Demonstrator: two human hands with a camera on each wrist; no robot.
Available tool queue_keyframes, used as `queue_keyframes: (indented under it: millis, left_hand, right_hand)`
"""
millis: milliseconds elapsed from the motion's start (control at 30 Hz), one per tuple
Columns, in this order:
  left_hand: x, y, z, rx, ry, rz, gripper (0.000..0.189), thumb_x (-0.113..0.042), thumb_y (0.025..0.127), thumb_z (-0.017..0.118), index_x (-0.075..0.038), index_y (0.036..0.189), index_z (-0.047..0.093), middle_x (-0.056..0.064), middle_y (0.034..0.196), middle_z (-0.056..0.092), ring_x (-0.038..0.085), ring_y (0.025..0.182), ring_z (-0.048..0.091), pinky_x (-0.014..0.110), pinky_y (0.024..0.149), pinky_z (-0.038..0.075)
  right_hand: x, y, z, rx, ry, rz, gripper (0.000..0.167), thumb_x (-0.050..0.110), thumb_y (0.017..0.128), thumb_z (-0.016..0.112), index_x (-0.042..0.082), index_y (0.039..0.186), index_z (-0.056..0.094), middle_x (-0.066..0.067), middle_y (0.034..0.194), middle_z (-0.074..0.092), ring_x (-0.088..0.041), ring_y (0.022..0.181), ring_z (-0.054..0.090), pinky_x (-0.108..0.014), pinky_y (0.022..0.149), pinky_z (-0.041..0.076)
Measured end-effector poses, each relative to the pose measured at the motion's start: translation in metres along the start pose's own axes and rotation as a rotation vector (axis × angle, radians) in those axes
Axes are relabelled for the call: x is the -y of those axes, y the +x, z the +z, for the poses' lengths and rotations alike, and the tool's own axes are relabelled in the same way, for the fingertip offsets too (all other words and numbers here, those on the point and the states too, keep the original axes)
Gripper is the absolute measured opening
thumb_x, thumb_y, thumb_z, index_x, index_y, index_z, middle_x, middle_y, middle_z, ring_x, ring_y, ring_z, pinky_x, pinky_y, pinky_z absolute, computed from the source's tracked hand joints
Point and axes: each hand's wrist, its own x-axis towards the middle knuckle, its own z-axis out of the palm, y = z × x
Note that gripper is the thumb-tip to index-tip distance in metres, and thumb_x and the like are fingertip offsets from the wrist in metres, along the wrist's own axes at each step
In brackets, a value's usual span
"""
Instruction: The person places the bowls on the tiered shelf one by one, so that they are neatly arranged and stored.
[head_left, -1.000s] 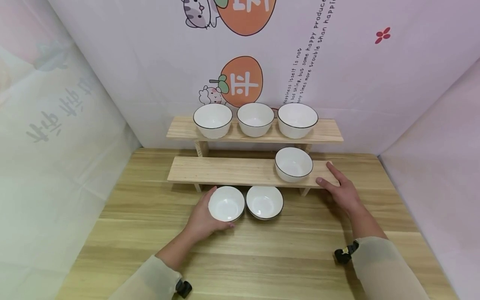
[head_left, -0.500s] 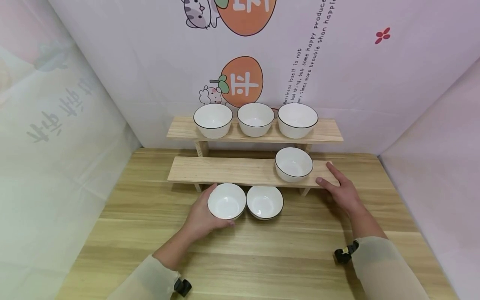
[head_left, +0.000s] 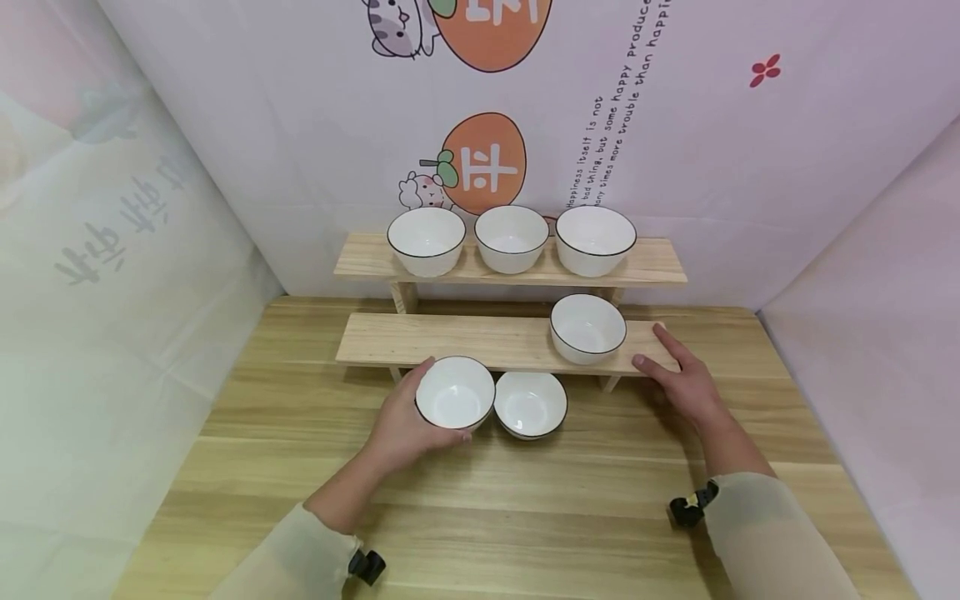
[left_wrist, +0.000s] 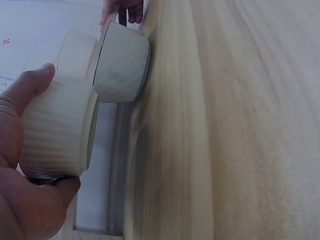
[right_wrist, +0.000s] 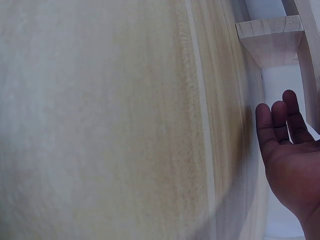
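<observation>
My left hand [head_left: 405, 425] grips a white bowl [head_left: 455, 393] with a dark rim, thumb on the near side and fingers round the far side. The left wrist view shows the ribbed outside of this bowl [left_wrist: 57, 122] held above the tabletop. Beside it, a second white bowl [head_left: 530, 406] stands on the table in front of the lower shelf board [head_left: 450, 337]. My right hand [head_left: 686, 387] rests at that board's right end, thumb and index finger on top. Below the board, its other fingers [right_wrist: 266, 122] extend nearly straight. Another white bowl [head_left: 588, 329] sits on the lower board.
Three white bowls stand in a row on the upper shelf board [head_left: 652, 258], among them a left-hand bowl [head_left: 426, 237]. Wooden supports [right_wrist: 272, 37] hold up the boards. Printed cloth [head_left: 300, 125] hangs behind and along both sides of the wooden table [head_left: 525, 517].
My left hand has raised the bowl and brought it slightly toward the lower shelf, so its rim now overlaps the board's front edge in view. The right hand has stayed in place.
</observation>
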Motion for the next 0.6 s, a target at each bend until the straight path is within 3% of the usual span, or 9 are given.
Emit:
queue_keyframes:
  millis: [600]
  left_hand:
    - [-0.021,0.015,-0.001,-0.001,0.005,-0.019,0.132,-0.042,0.051,0.105,-0.023,0.161,0.037,0.004,0.159,0.042,0.031,0.141,0.044,0.057,0.114,0.036]
  right_hand:
    - [-0.002,0.001,0.0,-0.005,0.001,-0.001,0.098,0.064,0.09,0.072,0.04,0.166,0.015,-0.019,0.172,0.009,-0.046,0.155,0.01,-0.065,0.121,0.015]
